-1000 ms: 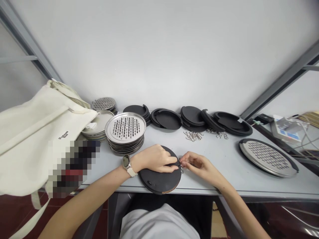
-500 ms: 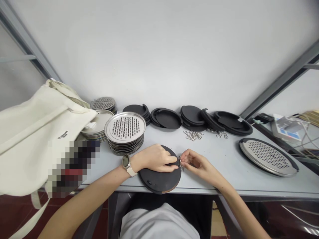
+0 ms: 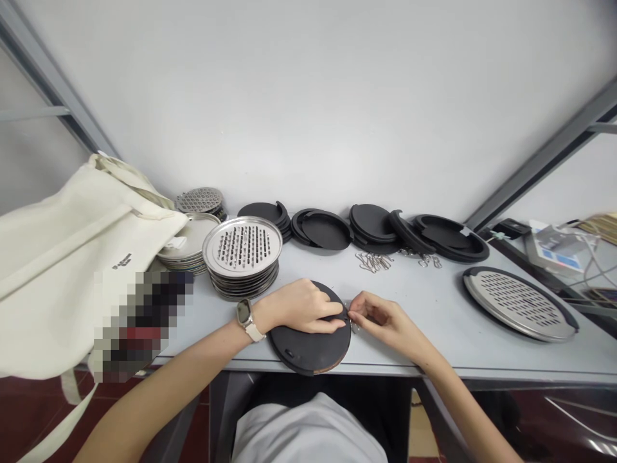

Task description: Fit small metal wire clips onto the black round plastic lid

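Note:
A round black disc (image 3: 313, 350) lies at the table's front edge, with a copper-coloured strip showing on its near rim. Across its top rests my left hand (image 3: 308, 308), its fingers pressed onto the disc near the right edge. At that edge my right hand (image 3: 376, 316) pinches a small metal ring or clip (image 3: 355, 326), which touches or nearly touches the disc; the fingertips hide part of it.
Stacked perforated metal discs (image 3: 242, 247) stand left of the hands, beside a cream bag (image 3: 72, 257). Black round covers (image 3: 328, 230) line the wall, with metal hooks (image 3: 373, 262) before them. A perforated disc (image 3: 520, 303) lies right.
The fingers of my right hand have shifted very slightly at the small metal piece. My left hand and the black disc stay in place.

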The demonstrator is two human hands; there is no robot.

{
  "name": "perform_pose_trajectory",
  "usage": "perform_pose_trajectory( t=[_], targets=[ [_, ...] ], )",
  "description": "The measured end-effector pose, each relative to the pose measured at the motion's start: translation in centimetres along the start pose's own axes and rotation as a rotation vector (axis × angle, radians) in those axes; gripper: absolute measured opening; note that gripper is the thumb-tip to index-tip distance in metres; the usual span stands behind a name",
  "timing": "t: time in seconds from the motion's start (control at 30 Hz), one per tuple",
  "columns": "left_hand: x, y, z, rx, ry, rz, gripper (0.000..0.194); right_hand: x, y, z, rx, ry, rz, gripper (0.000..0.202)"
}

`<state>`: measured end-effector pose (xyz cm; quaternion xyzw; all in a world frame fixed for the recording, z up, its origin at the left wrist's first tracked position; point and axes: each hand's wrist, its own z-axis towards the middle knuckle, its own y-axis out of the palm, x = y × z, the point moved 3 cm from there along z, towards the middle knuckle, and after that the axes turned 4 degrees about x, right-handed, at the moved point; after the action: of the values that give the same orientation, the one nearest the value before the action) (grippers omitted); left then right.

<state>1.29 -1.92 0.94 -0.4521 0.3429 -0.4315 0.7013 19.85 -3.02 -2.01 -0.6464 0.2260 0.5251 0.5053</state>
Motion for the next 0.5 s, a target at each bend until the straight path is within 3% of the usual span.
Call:
perform_pose_trajectory(
  t=[0.2, 0.5],
  targets=[
    [-0.02, 0.14, -0.01, -0.003, 0.007, -0.007, 0.033, 0.16, -0.12, 0.04, 0.023, -0.009, 0.122, 0.027],
    [-0.06, 0.20, -0.07, 0.020, 0.004, 0.000, 0.033, 0.01, -0.18, 0.02, -0.003, 0.038, 0.102, 0.033]
  ],
)
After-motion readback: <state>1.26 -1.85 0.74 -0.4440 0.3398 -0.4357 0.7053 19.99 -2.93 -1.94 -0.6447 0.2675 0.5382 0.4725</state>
